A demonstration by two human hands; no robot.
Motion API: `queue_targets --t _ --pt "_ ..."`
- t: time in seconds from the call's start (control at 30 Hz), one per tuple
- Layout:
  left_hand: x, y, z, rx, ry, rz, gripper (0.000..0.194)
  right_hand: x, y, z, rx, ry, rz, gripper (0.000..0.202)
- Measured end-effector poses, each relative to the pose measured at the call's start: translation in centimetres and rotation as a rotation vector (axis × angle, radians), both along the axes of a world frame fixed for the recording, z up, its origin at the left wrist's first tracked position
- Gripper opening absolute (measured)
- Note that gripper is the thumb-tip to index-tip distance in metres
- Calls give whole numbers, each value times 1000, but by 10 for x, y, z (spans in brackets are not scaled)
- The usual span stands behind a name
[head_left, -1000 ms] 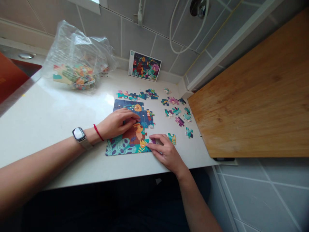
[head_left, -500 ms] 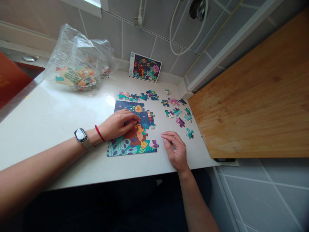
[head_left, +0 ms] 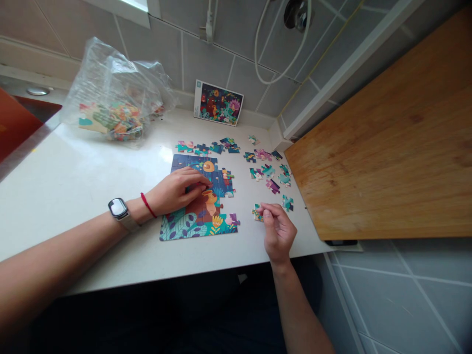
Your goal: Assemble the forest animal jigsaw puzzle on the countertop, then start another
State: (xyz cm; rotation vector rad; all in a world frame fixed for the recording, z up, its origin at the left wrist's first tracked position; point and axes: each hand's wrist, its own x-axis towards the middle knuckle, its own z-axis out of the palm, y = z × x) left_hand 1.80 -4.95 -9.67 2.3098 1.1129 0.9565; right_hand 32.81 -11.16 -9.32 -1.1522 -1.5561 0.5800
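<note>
A partly joined jigsaw puzzle (head_left: pixel 195 228) lies flat on the white table, showing a dark blue night scene with plants and an orange-brown animal. My left hand (head_left: pixel 186 187) rests on its middle, fingers stretched out and slightly bent, covering some of the picture. To the right of the puzzle, my right hand (head_left: pixel 278 228) has thumb and fingers pinched at a green and yellow puzzle piece (head_left: pixel 256 213). The fingers hide part of that piece. Loose puzzle pieces (head_left: pixel 273 186) are scattered beyond the right hand, and more pieces (head_left: pixel 202 149) lie along the puzzle's far edge.
A picture card (head_left: pixel 219 103) leans against the tiled wall. At the back left stands a clear plastic bag (head_left: pixel 118 93) with many pieces inside. A wooden board (head_left: pixel 387 147) borders the table (head_left: pixel 110 255) on the right. An orange object (head_left: pixel 14 132) is at far left.
My right hand has moved right, away from the puzzle, and a green and yellow piece now shows at its fingertips. My left hand stays on the puzzle. The view has shifted slightly.
</note>
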Motion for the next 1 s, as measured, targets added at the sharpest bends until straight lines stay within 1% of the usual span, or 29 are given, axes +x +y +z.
queue_targets --t 0.17,0.37,0.43,0.63,0.8,1.0 --pt "0 0 0 29 -5 -8 26 -2 -1 3 12 47 -16 18" --pt "0 0 0 20 5 -8 26 -1 1 2 33 126 -160 18" --pt "0 0 0 18 4 -8 27 0 3 0 17 154 -179 18" --pt "0 0 -2 9 -10 -11 26 0 5 2 -21 148 -146 19" --pt "0 1 -1 30 -14 -22 26 -2 5 5 -45 133 -119 19" --pt "0 1 -1 45 -17 -27 25 -1 4 5 -69 123 -91 19"
